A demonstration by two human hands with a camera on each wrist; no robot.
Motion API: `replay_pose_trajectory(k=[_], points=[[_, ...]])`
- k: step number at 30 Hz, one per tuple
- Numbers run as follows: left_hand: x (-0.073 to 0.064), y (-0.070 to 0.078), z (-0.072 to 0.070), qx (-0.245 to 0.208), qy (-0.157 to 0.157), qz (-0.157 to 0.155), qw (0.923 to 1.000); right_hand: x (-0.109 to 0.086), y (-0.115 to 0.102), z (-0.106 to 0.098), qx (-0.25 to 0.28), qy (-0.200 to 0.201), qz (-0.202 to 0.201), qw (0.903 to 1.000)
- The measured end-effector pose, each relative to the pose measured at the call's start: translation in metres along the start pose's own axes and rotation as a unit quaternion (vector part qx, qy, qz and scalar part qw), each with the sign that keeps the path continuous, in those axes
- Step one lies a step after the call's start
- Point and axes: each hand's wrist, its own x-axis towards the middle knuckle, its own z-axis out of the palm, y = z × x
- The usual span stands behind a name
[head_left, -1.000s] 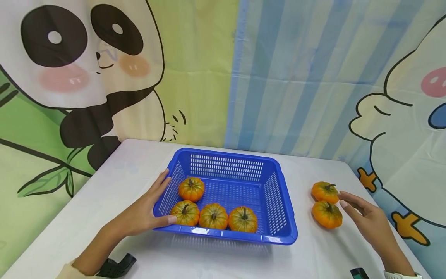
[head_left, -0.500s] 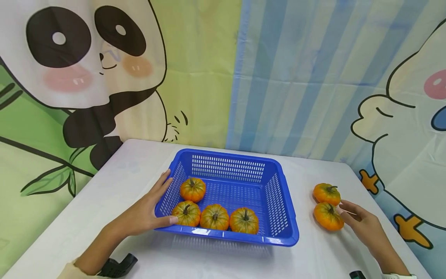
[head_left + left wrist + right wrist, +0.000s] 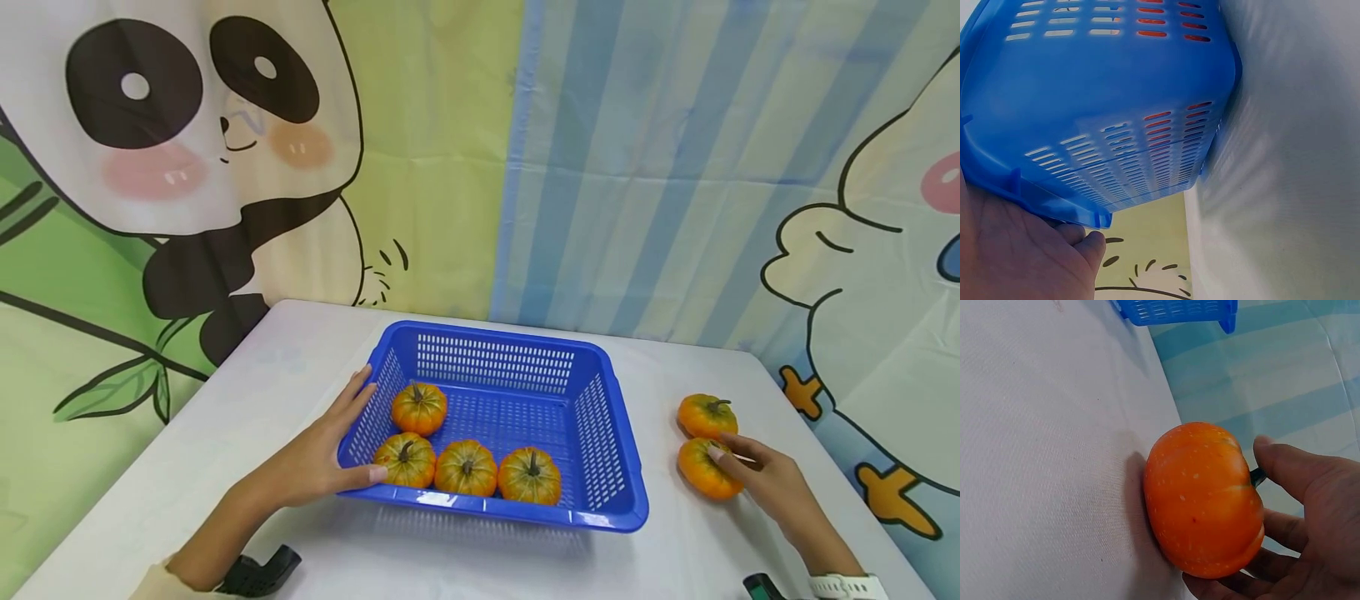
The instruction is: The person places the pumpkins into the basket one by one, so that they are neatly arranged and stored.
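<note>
- Head view, far left: left hand [image 3: 318, 458] grasping the blue basket [image 3: 495, 360] at its left rim, thumb over the front corner; left wrist view has fingertips hooked round the lip.
- Basket: on the white table [image 3: 465, 575], long side running across; four pumpkins [image 3: 467, 473] inside, three along the front wall, one behind the leftmost.
- Right of basket, apart from it: far pumpkin [image 3: 705, 415] and near pumpkin [image 3: 707, 479], one behind the other; touching or not, can't tell from where I stand.
- Near pumpkin: squat, wider than tall, stem up, seems to rest on the table; right hand [image 3: 772, 475] is on it, left hand well away.
- Key relation: near pumpkin lies just left of the right palm, under the thumb, fingers bent about its side.
- Far right: right hand grasping near pumpkin, thumb beside the stem [image 3: 1259, 477]; how firmly, can't tell.
</note>
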Motion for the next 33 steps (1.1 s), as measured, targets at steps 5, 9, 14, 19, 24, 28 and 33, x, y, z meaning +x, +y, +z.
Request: replay_pose_trajectory(k=[5, 9, 14, 19, 24, 28, 33], points=[[0.000, 0.000, 0.000, 0.000, 0.001, 0.000, 1.0000, 0.002, -0.002, 0.002, -0.023, 0.002, -0.007, 0.9997], [-0.001, 0.000, -0.001, -0.001, 0.001, 0.001, 1.0000, 0.004, -0.003, 0.003, -0.033, -0.002, -0.003, 0.9994], [-0.001, 0.000, -0.001, -0.002, 0.001, 0.002, 1.0000, 0.006, -0.003, 0.003, -0.039, -0.018, -0.001, 0.9991], [-0.001, -0.001, -0.001, -0.003, 0.002, 0.004, 1.0000, 0.005, -0.003, 0.006, -0.044, -0.017, -0.014, 0.9988], [-0.001, -0.002, 0.000, -0.002, 0.002, 0.004, 1.0000, 0.005, -0.004, 0.009, -0.045, -0.009, -0.025, 0.9986], [-0.001, -0.001, 0.000, 0.000, 0.001, 0.002, 1.0000, 0.004, -0.007, 0.010, -0.052, -0.007, -0.027, 0.9983], [-0.001, 0.000, 0.000, 0.002, 0.002, 0.001, 1.0000, 0.004, -0.011, 0.009, -0.055, -0.011, -0.031, 0.9980]])
